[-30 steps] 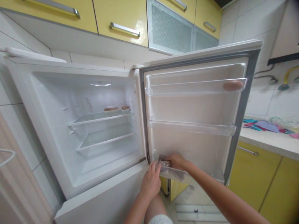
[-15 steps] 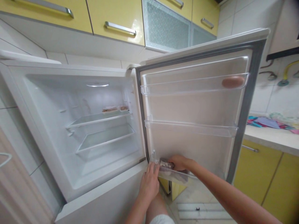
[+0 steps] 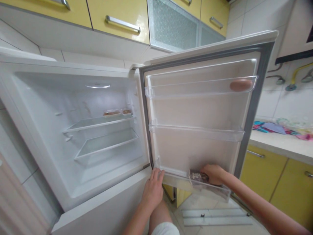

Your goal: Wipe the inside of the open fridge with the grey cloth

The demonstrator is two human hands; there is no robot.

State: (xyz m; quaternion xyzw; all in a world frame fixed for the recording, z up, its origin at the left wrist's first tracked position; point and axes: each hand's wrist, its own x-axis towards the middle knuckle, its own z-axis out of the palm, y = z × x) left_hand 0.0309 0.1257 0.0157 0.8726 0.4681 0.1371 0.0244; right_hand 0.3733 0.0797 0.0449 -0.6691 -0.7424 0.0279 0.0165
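My right hand (image 3: 212, 174) reaches into the clear bottom door shelf (image 3: 221, 193) of an open fridge and is closed on a dark packet (image 3: 198, 176) with pale markings. The packet lies low inside the shelf, partly seen through its front wall; my fingertips are hidden behind it. At the hinge end of the same shelf, my left hand (image 3: 154, 186) has its fingers curled over the rim. Higher on the fridge door (image 3: 195, 114) are two more clear shelves, the top one holding a brown egg-shaped item (image 3: 241, 85) at its right end.
Two glass shelves stand inside the fridge compartment (image 3: 39, 137), and small packs of food (image 3: 113, 112) sit at the back of the upper one. Yellow cabinets (image 3: 119, 19) hang above. A counter (image 3: 281, 140) with colourful cloths is at right, and a white panel (image 3: 217, 217) lies on the floor.
My right hand has moved the dark packet rightward along the bottom door shelf, away from my left hand. My left hand stays at the hinge end. The view has shifted slightly.
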